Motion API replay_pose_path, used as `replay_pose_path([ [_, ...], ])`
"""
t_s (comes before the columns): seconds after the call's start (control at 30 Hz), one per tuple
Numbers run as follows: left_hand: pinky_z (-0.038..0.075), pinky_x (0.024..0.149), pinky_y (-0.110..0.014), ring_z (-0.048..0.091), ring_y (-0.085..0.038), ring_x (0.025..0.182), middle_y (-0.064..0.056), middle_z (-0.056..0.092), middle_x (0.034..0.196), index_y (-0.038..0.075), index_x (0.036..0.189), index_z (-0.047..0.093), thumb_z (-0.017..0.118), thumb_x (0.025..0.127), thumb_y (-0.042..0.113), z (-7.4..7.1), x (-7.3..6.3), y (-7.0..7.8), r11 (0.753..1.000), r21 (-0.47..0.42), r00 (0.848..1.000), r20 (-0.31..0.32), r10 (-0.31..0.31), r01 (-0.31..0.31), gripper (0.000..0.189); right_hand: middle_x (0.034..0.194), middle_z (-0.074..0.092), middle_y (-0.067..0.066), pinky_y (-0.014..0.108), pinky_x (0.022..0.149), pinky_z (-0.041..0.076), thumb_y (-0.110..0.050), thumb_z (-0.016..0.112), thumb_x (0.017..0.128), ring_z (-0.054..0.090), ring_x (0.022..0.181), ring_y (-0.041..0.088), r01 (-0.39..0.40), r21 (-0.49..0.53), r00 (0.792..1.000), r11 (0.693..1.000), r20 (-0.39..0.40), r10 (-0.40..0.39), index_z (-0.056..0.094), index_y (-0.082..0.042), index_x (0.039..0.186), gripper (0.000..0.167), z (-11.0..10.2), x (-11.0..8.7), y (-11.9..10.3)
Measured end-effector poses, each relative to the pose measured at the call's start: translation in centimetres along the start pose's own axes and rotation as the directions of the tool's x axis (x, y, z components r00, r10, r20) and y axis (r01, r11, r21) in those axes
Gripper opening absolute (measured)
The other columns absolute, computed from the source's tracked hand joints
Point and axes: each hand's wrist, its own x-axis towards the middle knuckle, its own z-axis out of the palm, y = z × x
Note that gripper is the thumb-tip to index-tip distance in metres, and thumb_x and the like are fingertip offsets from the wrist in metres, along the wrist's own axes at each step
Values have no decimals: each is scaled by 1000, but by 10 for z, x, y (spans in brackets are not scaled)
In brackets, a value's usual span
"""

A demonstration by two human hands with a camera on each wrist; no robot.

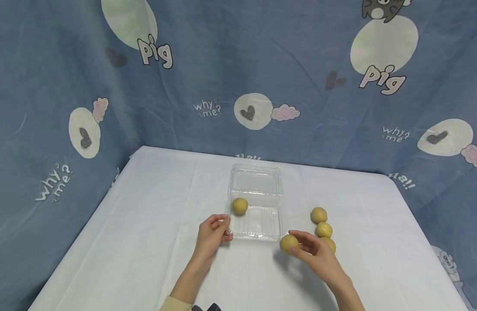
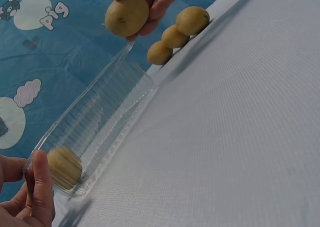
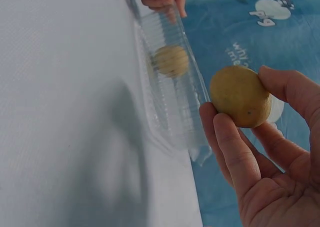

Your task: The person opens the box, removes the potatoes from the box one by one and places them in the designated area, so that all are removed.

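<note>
A clear plastic clamshell box [image 1: 258, 222] lies with its lid folded back, and one round yellow potato [image 1: 240, 206] sits in its tray at the back left. My left hand [image 1: 213, 233] pinches the box's rim at the front left corner, thumb and fingers on either side of the wall [image 2: 35, 162]. In my right hand [image 1: 316, 255] another potato [image 3: 240, 96] is gripped between thumb and fingertips. It is held up off the cloth, just outside the box's front right corner, and casts a shadow below.
To the right of the box, several potatoes [image 1: 319, 215] stand in a row on the white cloth-covered table [image 1: 145, 242]; the nearest is partly behind my right hand. A blue printed curtain [image 1: 207, 65] hangs behind the table and along its sides.
</note>
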Motion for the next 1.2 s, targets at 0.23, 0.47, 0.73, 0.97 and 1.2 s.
replay_pose_path([
  [0.23, 60, 60, -27, 63, -16, 64, -7, 60, 73, -3, 113, 60, 65, 96, 14, 0, 1, 0, 1000, 8, 1000, 0, -9, 9, 25, 130, 59, 10, 26, 87, 53, -18, 76, 86, 63, 107, 20, -10, -5, 1000, 1000, -5, 10, 60, -6, 130, 48, -2, -5, 2],
  [0.47, 60, 60, -27, 63, -15, 64, -7, 60, 73, -4, 113, 59, 66, 96, 15, 0, 0, 1, 1000, 6, 1000, 1, -8, 8, 26, 128, 60, 10, 25, 88, 52, -17, 76, 86, 64, 106, 20, -20, -7, 999, 1000, -26, 20, 60, -6, 130, 48, -4, -8, 4],
  [0.73, 60, 61, -27, 63, -15, 64, -8, 60, 73, -4, 114, 59, 66, 96, 15, 0, 0, 2, 1000, 4, 1000, 8, -7, 7, 27, 125, 60, 13, 25, 87, 53, -13, 77, 85, 64, 104, 17, -42, 19, 996, 999, -76, 43, 60, -2, 129, 49, -5, -12, 9],
  [0.97, 60, 61, -27, 63, -16, 64, -7, 60, 73, -4, 113, 60, 65, 96, 14, 0, 0, 1, 1000, 3, 1000, 5, -8, 8, 25, 126, 60, 11, 25, 87, 53, -17, 77, 86, 63, 107, 19, -71, 24, 991, 997, -110, 73, 61, -5, 130, 48, -7, -17, 13],
  [1.2, 60, 60, -27, 63, -16, 64, -7, 60, 72, -4, 113, 60, 65, 96, 13, 1, 0, 2, 1000, 3, 1000, 3, -7, 7, 24, 127, 60, 8, 23, 89, 51, -23, 76, 86, 62, 110, 20, -118, 5, 982, 993, -151, 118, 61, -9, 130, 49, -13, -24, 17],
])
